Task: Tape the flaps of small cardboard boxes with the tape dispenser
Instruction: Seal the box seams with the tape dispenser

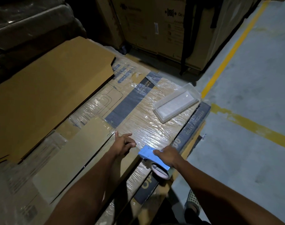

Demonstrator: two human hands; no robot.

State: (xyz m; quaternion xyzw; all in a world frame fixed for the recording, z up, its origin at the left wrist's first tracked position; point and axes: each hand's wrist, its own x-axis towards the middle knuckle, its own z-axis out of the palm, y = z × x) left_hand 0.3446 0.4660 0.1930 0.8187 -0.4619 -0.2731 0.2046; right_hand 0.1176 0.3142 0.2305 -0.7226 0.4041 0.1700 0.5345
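Observation:
A blue tape dispenser [147, 153] with a tape roll [160, 172] lies on a large plastic-wrapped carton [138, 120]. My right hand [168, 155] grips the dispenser from above. My left hand [124, 144] rests with spread fingers on the right edge of a long flat cardboard box [73, 156] that lies on the wrapped carton, just left of the dispenser. The dispenser's front end sits close to my left hand's fingers.
A clear plastic tray [176, 103] lies on the carton farther back. A big flat cardboard sheet [49, 95] covers the left side. Tall cartons [163, 25] stand behind. To the right is grey floor with yellow lines [228, 62]. A patterned shoe [193, 202] shows below.

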